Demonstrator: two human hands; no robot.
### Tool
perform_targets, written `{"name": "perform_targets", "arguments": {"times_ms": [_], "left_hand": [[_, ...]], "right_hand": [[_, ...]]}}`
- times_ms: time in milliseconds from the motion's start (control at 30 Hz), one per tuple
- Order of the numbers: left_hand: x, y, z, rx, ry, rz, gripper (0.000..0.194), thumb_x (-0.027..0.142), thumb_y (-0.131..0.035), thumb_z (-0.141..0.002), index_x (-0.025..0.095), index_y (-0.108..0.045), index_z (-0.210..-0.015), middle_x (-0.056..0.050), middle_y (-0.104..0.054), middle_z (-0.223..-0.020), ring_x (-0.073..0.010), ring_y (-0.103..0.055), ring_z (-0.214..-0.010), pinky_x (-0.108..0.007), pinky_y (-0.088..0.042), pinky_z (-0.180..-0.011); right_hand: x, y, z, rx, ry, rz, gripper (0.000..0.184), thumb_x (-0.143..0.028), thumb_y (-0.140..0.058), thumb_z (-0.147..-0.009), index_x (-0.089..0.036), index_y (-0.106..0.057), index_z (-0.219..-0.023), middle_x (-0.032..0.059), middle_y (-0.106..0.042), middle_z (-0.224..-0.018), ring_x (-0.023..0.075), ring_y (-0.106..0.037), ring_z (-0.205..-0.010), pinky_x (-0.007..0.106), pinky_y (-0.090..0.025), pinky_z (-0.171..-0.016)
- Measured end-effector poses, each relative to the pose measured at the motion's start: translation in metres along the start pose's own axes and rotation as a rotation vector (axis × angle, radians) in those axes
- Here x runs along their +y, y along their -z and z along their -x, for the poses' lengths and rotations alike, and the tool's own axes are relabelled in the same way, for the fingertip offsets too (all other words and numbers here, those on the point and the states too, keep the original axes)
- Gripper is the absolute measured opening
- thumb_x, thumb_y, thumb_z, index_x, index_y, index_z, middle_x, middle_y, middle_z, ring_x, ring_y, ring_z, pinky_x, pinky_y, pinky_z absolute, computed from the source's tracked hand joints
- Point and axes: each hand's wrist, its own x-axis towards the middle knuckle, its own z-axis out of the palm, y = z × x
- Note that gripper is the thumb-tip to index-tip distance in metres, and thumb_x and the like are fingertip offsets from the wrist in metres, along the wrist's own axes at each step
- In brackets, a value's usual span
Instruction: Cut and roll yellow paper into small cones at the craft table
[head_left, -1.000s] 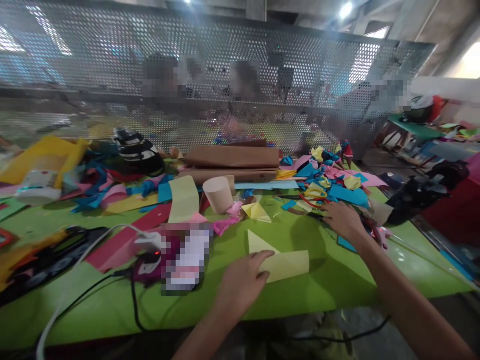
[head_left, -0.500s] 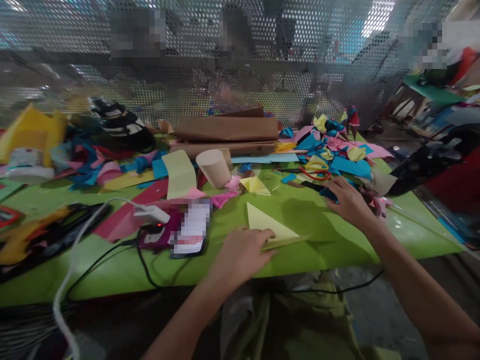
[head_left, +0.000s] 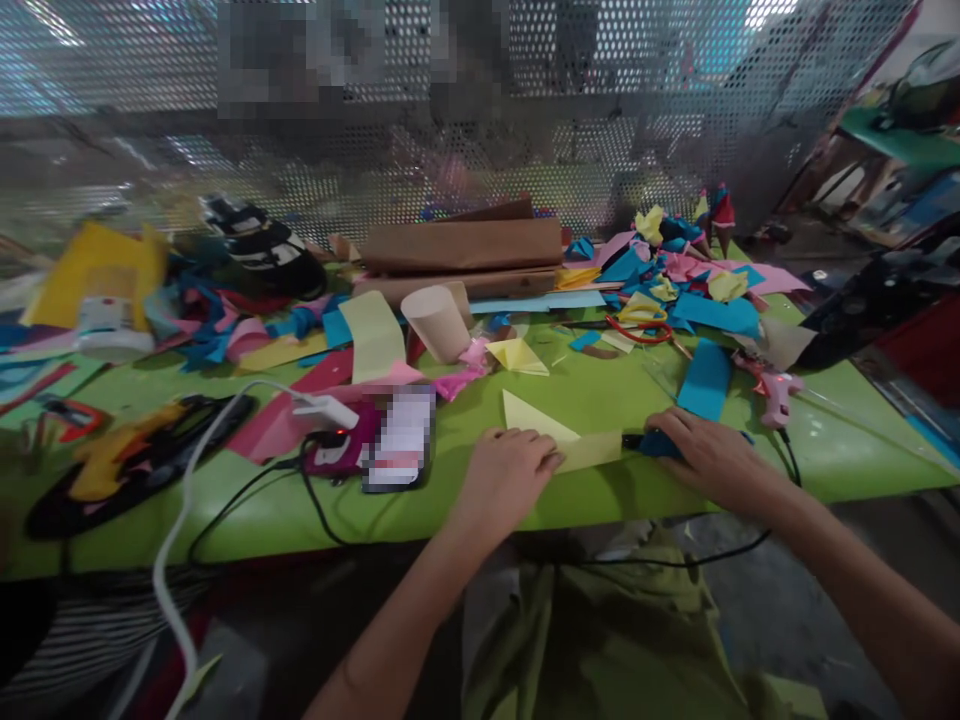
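Note:
My left hand (head_left: 510, 475) has its fingers closed over a folded piece of pale yellow paper (head_left: 529, 415), which lies on the green table. From under those fingers a flat yellow strip of the paper reaches to the right. My right hand (head_left: 709, 455) is wrapped around a dark blue hand tool (head_left: 654, 443) whose black end meets the right end of the strip. My fingers hide most of the tool, so its exact kind is unclear. A blue paper rectangle (head_left: 705, 378) lies just beyond my right hand.
A phone (head_left: 397, 440) rests by a purple power adapter with a white plug, left of my left hand. A pink glue gun (head_left: 778, 398) lies on the right. Red scissors (head_left: 637, 331), a paper cone (head_left: 435, 322), brown paper (head_left: 461, 245) and coloured scraps spread behind.
My right hand has come nearer and slightly left with the blue tool, bringing it to the yellow paper. The blue rectangle behind it now shows. My left hand stays on the paper; the view has shifted.

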Motion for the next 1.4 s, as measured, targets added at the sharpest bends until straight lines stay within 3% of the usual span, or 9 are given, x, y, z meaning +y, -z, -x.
{"name": "perform_targets", "arguments": {"times_ms": [200,400,500,567,667,767,867,1000,1400], "left_hand": [[-0.002,-0.005,-0.004,0.032,0.030,0.008,0.028,0.029,-0.044,-0.101,0.019,-0.064,-0.083,-0.003,-0.073,-0.086,-0.0205,-0.066,-0.088,-0.034,-0.038,-0.080],[0.001,-0.021,-0.006,0.114,0.049,-0.085,0.021,0.027,-0.048,-0.099,0.019,-0.064,-0.088,-0.005,-0.072,-0.087,-0.0225,-0.065,-0.087,-0.038,-0.041,-0.085],[0.004,-0.030,-0.005,0.176,0.073,-0.122,0.016,0.025,-0.053,-0.096,0.020,-0.064,-0.106,-0.007,-0.072,-0.097,-0.0248,-0.064,-0.095,-0.041,-0.044,-0.089],[0.004,-0.036,-0.005,0.254,0.069,-0.139,0.033,0.021,-0.055,-0.094,0.022,-0.059,-0.127,-0.011,-0.069,-0.116,-0.0284,-0.060,-0.111,-0.045,-0.043,-0.097],[0.003,-0.046,-0.006,0.313,-0.088,-0.103,0.056,0.006,-0.049,-0.091,0.028,-0.049,-0.142,-0.011,-0.050,-0.148,-0.0284,-0.041,-0.140,-0.049,-0.035,-0.113],[0.000,-0.055,-0.008,0.184,-0.280,0.049,0.062,0.000,-0.038,-0.091,0.031,-0.048,-0.144,-0.004,-0.043,-0.156,-0.0188,-0.036,-0.145,-0.042,-0.031,-0.119],[0.001,-0.059,-0.009,0.061,-0.303,0.136,0.049,0.018,-0.036,-0.101,0.032,-0.044,-0.147,-0.002,-0.039,-0.159,-0.0175,-0.036,-0.146,-0.042,-0.030,-0.120],[0.004,-0.059,-0.007,0.035,-0.300,0.057,0.048,0.041,-0.036,-0.103,0.035,-0.037,-0.151,-0.003,-0.025,-0.165,-0.0235,-0.023,-0.152,-0.048,-0.024,-0.122],[0.006,-0.065,-0.008,0.056,-0.303,-0.030,0.058,0.053,-0.038,-0.100,0.035,-0.029,-0.155,-0.005,-0.021,-0.166,-0.0255,-0.018,-0.153,-0.050,-0.023,-0.122]], "right_hand": [[0.002,0.001,0.009,0.019,0.073,-0.039,0.030,-0.027,-0.060,-0.092,-0.028,-0.061,-0.122,0.0077,-0.066,-0.108,0.0260,-0.064,-0.097,0.036,-0.050,-0.076],[0.008,-0.001,0.021,0.047,0.087,-0.080,0.033,-0.025,-0.058,-0.093,-0.029,-0.062,-0.126,0.0087,-0.066,-0.112,0.0270,-0.063,-0.102,0.041,-0.053,-0.083],[0.009,-0.002,0.025,0.033,0.086,-0.087,0.035,-0.027,-0.053,-0.096,-0.028,-0.060,-0.130,0.0100,-0.065,-0.114,0.0268,-0.062,-0.104,0.042,-0.053,-0.084],[0.009,-0.002,0.027,0.009,0.084,-0.085,0.036,-0.028,-0.051,-0.098,-0.028,-0.059,-0.132,0.0108,-0.064,-0.116,0.0270,-0.061,-0.105,0.042,-0.053,-0.085],[0.009,-0.003,0.028,-0.012,0.072,-0.079,0.036,-0.028,-0.049,-0.098,-0.028,-0.057,-0.134,0.0112,-0.063,-0.117,0.0276,-0.060,-0.106,0.043,-0.053,-0.086],[0.010,-0.005,0.029,-0.008,0.068,-0.078,0.038,-0.027,-0.051,-0.098,-0.029,-0.057,-0.135,0.0109,-0.063,-0.118,0.0278,-0.060,-0.107,0.043,-0.053,-0.087],[0.010,-0.005,0.030,-0.017,0.081,-0.071,0.042,-0.027,-0.049,-0.099,-0.033,-0.054,-0.140,0.0098,-0.063,-0.119,0.0276,-0.059,-0.108,0.044,-0.052,-0.088],[0.011,-0.005,0.033,-0.020,0.102,-0.084,0.046,-0.024,-0.047,-0.099,-0.037,-0.052,-0.143,0.0081,-0.064,-0.120,0.0257,-0.060,-0.106,0.042,-0.052,-0.088],[0.010,-0.002,0.036,-0.036,0.098,-0.148,0.042,-0.027,-0.045,-0.100,-0.036,-0.055,-0.140,0.0090,-0.063,-0.119,0.0258,-0.061,-0.107,0.043,-0.054,-0.089]]}}
